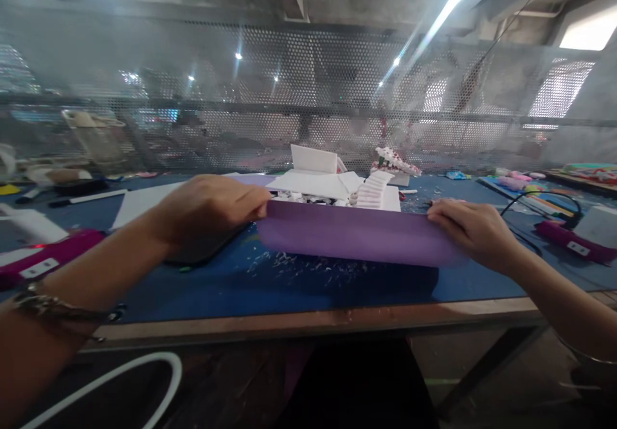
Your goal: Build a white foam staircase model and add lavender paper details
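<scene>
My left hand [219, 204] is closed on the left end of a purple sheet [351, 233], thumb and fingers pinching its upper corner. At the other end my right hand [470, 227] pinches the sheet's right corner. Between them the sheet hangs slightly bowed above the front of the table, its lower edge curled. Just behind it lie white foam-like pieces [315, 183], partly hidden by the sheet, with a ridged white piece [375, 189] on their right. Small white shavings [294, 265] are scattered on the blue tabletop under the sheet.
A dark flat object [202, 252] lies under my left hand. Magenta pouches [62, 255] sit at both sides. A clear jug [96, 137] stands back left. Coloured pieces [518, 182] and a black cable [544, 192] are at right. A perforated metal screen [308, 76] rises behind the table.
</scene>
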The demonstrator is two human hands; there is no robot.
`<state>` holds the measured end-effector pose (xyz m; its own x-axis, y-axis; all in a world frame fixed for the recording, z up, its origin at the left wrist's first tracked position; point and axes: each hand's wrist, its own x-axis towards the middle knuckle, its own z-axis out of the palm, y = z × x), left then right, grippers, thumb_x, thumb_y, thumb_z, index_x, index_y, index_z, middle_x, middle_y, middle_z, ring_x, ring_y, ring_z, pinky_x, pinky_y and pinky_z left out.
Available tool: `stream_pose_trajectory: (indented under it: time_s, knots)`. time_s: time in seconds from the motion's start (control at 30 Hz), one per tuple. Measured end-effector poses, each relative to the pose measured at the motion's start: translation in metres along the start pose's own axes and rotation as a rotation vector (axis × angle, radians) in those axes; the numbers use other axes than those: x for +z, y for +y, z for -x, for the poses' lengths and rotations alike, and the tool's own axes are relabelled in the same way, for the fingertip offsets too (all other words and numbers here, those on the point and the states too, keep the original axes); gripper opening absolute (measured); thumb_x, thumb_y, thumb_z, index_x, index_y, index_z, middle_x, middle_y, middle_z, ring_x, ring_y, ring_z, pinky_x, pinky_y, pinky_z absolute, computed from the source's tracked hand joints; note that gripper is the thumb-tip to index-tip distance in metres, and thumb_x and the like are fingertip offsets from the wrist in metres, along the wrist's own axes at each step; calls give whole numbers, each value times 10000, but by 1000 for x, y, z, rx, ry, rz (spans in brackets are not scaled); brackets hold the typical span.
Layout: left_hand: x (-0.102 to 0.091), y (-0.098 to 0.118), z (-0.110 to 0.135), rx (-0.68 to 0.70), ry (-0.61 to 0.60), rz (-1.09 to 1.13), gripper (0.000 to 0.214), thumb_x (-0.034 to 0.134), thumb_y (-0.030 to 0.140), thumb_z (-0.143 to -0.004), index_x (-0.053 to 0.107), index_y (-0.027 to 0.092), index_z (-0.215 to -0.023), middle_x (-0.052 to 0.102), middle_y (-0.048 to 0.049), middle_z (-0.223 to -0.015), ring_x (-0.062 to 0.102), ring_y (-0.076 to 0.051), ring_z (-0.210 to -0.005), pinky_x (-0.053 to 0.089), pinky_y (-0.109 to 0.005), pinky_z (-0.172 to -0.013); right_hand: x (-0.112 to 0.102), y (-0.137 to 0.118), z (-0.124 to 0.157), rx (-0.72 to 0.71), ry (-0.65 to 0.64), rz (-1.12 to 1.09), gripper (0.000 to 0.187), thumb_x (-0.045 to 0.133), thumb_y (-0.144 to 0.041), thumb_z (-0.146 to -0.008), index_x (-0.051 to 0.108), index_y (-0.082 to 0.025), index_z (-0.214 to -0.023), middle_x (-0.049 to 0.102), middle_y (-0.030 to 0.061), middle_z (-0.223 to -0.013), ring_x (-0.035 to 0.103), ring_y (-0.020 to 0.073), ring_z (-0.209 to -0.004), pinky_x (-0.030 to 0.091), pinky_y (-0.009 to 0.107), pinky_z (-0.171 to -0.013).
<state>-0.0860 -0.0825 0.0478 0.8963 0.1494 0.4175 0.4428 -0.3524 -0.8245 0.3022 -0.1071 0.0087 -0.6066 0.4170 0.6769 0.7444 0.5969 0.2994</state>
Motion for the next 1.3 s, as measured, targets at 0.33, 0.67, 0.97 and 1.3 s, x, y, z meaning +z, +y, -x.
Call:
stream_pose_trajectory:
  time_s: [0.33,0.67,0.97,1.3]
  knots:
    - [-2,4,-48,-297,102,-346,278,395,330,-916,553,122,-1013,630,-98,-1000,565,-212,-843,376,-333,-664,0,16,-8,10,111,152,257,368,-285,-926,555,-176,-786,641,17,-651,577,121,-553,393,227,-538]
    - [-37,36,-83,-380,199,553,496,118,396,-956,506,158,-1152,615,-70,-1062,578,-175,-958,441,-308,-806,-1,12,-24,57,-65,192,340,296,-350,-944,559,-178,-816,629,24,-663,542,129,-555,332,253,-534]
    - [-32,57,-80,-272,-15,335,373,431,377,-910,543,122,-1159,662,-32,-764,607,-167,-746,336,-406,-946,-3,7,-37,-8,-20,168,327,303,-329,-939,569,-176,-825,627,35,-687,557,145,-624,395,268,-627]
    - [-20,47,-88,-318,-11,740,322,371,332,-923,648,183,-858,675,3,-698,538,-104,-581,379,-253,-706,-4,-46,-63,-171,144,222,248,350,-185,-901,598,-191,-897,641,10,-787,567,140,-747,278,431,-1002]
